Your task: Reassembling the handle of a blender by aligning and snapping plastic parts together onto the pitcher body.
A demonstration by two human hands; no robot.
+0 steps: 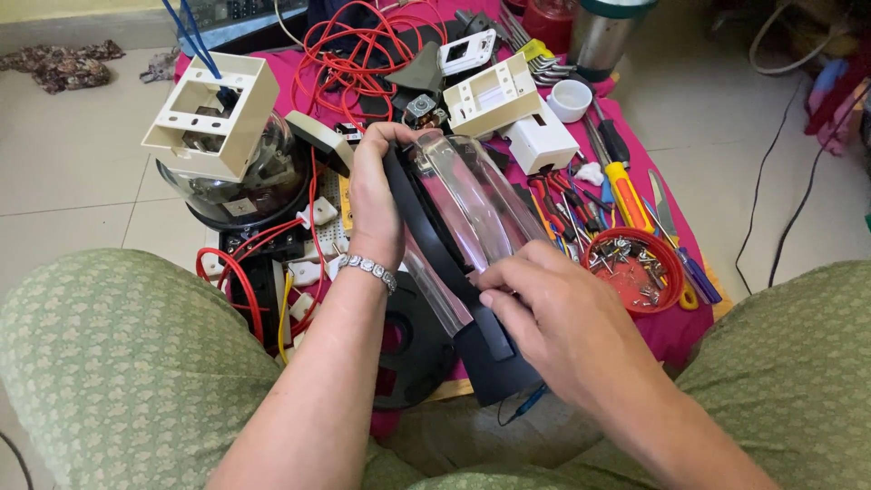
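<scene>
Both hands' grip: clear jug (463, 209), above pink cloth (676, 331), tiled floor (73, 163).

A pale tiled floor (73, 172) carries a magenta cloth (676, 331); on the cloth lie a tangle of red wire (349, 54), a red dish of screws (632, 269), a yellow-handled screwdriver (624, 192), a white cup (570, 99), cream plastic boxes (494, 95) and a glass dome (238, 186); a crumpled rag (59, 62) lies on bare tiles, well apart.

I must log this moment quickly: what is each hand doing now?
Left hand: closed around the top of the clear jug.
Right hand: fingers pressing the jug's black handle, grip closed on it.
</scene>
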